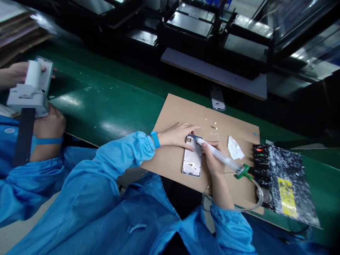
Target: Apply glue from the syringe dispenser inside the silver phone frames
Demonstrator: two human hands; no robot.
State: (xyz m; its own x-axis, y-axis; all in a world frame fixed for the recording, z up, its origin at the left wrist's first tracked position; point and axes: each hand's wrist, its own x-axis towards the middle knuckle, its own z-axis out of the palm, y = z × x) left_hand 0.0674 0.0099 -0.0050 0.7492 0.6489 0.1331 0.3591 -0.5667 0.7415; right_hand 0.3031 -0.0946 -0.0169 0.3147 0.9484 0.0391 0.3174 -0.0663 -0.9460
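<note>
A pale phone middle frame (pixel 192 161) with a dark rim lies flat on a sheet of brown cardboard (pixel 170 117). My left hand (pixel 177 136) holds its upper left corner, the thumb on the left side and the fingers reaching along the top edge. In my right hand (pixel 214 157) is a clear dispensing syringe (pixel 221 156) of white material, gripped like a pen. Its tip meets or hovers just over the frame's top, near the square camera opening; I cannot tell which. A green adapter (pixel 242 171) caps its rear end, joined to a clear air hose (pixel 261 198).
On the right stands a stained dispenser box (pixel 288 184) with lit displays. A white tissue (pixel 235 148) and small white bits (pixel 215 124) lie on the cardboard. Another phone frame (pixel 217 99) rests beyond it, before a raised board (pixel 212 71). A co-worker's hands (pixel 50 118) hold a phone frame at left.
</note>
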